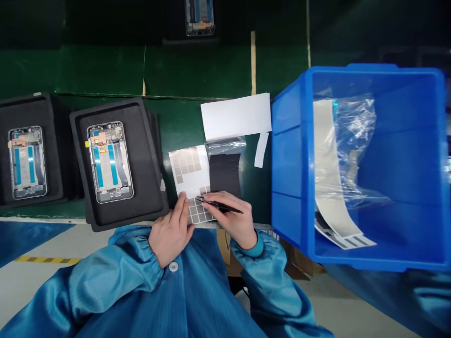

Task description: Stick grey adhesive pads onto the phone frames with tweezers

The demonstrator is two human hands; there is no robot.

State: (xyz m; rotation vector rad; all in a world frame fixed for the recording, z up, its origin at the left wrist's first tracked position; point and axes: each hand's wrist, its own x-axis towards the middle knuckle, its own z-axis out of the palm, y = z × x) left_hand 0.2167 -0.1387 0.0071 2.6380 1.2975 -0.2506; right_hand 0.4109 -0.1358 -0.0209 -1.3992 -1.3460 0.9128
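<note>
A white backing sheet (190, 183) with rows of grey square stickers lies at the table's front edge. My left hand (172, 230) rests flat on its lower left side, fingers stretched out. Black tweezers (225, 207) are pinched in my right hand (235, 217), and their tips touch or hover just over the stickers; I cannot tell which. Under and right of the sheet is a clear plastic bag (226, 146) with a dark sheet (224, 173) on it or inside it. Left of my hands, an opened phone body (110, 162) lies in a black foam tray (143, 173).
A large blue bin (291, 169) on the right holds silvery strips (327, 159) and clear plastic film (357, 136). White paper (236, 116) and a small white strip (261, 150) lie behind the bag. More phone bodies sit in trays at far left (27, 164) and at the back (199, 16).
</note>
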